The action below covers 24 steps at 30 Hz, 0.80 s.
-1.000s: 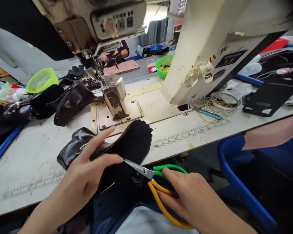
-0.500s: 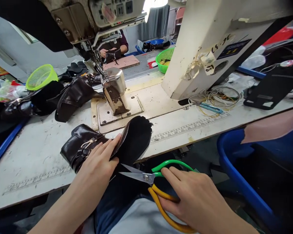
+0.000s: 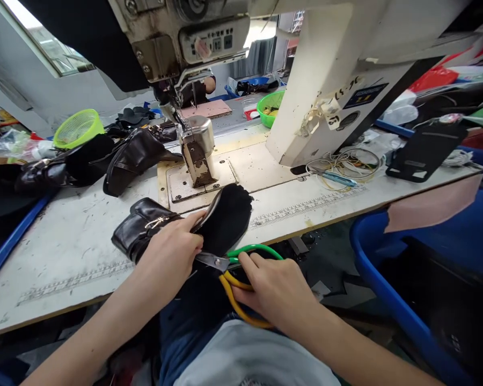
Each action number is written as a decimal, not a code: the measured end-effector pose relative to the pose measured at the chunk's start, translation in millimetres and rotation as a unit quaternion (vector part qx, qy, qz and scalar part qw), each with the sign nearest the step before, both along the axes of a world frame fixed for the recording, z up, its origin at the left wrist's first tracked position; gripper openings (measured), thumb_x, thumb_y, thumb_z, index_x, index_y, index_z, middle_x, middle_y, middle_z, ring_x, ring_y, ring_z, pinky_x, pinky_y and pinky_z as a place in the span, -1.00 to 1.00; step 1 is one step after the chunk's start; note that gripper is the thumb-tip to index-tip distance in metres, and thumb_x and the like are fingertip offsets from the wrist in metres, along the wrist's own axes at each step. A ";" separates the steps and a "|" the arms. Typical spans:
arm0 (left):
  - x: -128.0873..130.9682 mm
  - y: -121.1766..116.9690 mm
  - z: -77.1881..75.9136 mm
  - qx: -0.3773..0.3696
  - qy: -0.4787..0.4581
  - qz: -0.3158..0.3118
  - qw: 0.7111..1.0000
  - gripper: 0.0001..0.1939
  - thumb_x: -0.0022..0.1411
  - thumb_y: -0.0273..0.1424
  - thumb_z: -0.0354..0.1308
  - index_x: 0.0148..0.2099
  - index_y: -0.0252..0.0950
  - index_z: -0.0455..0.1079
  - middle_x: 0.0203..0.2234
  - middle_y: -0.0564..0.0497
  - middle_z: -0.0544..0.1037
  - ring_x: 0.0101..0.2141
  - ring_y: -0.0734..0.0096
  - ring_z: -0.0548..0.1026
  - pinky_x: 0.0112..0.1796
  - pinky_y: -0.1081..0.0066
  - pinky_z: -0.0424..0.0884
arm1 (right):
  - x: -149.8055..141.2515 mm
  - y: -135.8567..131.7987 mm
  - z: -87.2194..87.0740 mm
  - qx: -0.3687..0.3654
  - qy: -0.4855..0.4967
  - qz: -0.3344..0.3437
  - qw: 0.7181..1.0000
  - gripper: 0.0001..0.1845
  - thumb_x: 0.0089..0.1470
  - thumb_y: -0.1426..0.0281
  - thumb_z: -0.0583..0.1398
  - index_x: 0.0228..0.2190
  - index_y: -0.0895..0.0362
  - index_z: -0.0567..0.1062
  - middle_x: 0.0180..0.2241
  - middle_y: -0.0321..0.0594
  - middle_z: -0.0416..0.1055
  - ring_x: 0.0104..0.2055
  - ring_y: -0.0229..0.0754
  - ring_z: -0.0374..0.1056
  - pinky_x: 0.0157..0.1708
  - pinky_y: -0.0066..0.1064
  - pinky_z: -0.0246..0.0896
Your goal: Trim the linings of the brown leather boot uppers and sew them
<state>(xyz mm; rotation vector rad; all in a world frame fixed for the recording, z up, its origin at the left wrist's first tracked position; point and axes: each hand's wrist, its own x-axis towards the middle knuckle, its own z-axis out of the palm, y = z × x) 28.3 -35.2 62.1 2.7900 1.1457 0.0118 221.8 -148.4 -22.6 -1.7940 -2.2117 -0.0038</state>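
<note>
At the worktop (image 3: 80,252), left hand (image 3: 176,251) grasps the leather upper (image 3: 227,220), right hand (image 3: 279,281) clasps scissors (image 3: 219,262). Best keep blades (image 3: 205,259) off those fingers (image 3: 196,219).

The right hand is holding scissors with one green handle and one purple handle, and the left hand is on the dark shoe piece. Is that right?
Not quite: the second handle isn't purple, it's yellow-orange, as the head view shows. The right hand does hold the scissors, and the left hand is on the dark shoe piece.
</note>
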 end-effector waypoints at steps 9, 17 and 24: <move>-3.4 30.3 19.3 -0.024 -0.029 0.097 0.995 -0.68 0.08 -0.19 0.02 -0.38 -0.13 0.59 -0.01 -0.07 0.57 -0.10 0.00 0.54 -0.03 0.14 0.38 | -19.7 25.5 23.7 -0.054 0.002 -0.019 0.998 -0.74 0.12 0.18 0.26 -0.37 0.11 0.40 -0.50 -0.24 0.51 -0.47 -0.10 0.45 -0.55 -0.31 -0.31; -6.6 32.7 25.6 -0.034 -0.052 0.124 0.990 -0.70 0.06 -0.13 0.06 -0.39 -0.09 0.59 -0.37 0.00 0.60 -0.39 0.17 0.48 -0.03 0.18 0.34 | -23.8 24.0 29.3 -0.058 0.022 -0.042 0.997 -0.76 0.12 0.19 0.22 -0.38 0.10 0.38 -0.51 -0.24 0.49 -0.47 -0.10 0.46 -0.57 -0.33 -0.25; -5.0 33.7 25.2 -0.028 -0.053 0.131 0.990 -0.70 0.06 -0.14 0.06 -0.37 -0.11 0.59 -0.34 -0.01 0.61 -0.43 0.21 0.45 -0.09 0.20 0.35 | -43.0 40.5 37.1 -0.061 0.032 -0.047 0.997 -0.73 0.16 0.17 0.19 -0.35 0.13 0.40 -0.49 -0.18 0.51 -0.46 -0.06 0.48 -0.57 -0.37 0.00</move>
